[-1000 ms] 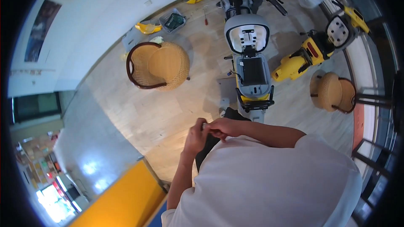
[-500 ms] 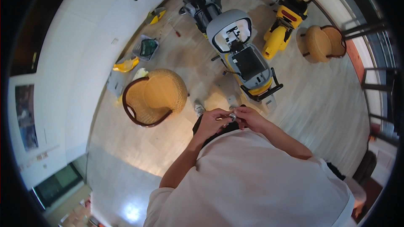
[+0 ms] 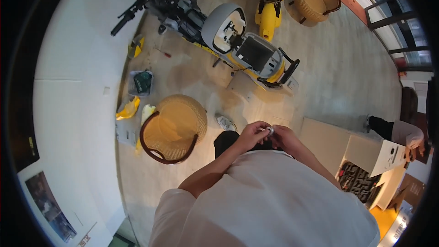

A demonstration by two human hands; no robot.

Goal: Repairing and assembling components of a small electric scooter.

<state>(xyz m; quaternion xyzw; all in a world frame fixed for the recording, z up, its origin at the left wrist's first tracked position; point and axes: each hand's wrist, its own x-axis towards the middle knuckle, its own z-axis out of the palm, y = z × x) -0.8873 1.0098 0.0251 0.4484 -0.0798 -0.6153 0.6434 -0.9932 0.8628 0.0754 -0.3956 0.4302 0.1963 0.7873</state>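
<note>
Just in front of my waist, my left hand point(image 3: 253, 135) and my right hand point(image 3: 284, 138) meet, fingers closed round a small, shiny metal object point(image 3: 270, 131), possibly a ring or socket; its exact kind is too small to tell. Beyond them stands a grey and yellow scooter point(image 3: 279, 71) with its seat point(image 3: 210, 27) raised over an open compartment point(image 3: 254, 52). A wicker chair point(image 3: 180, 121) is to the left of my hands.
A yellow scooter point(image 3: 270, 20) and second wicker chair point(image 3: 311, 4) stand behind. Loose yellow panels point(image 3: 128, 110) and a grey bin point(image 3: 137, 82) lie along the left wall. At right are a white cabinet point(image 3: 329, 142), an open toolkit point(image 3: 352, 180) and another person point(image 3: 407, 135).
My view has swung rightward, bringing the cabinet, toolkit and other person into sight. My hands stay together at the waist on the small object, their grip slightly shifted.
</note>
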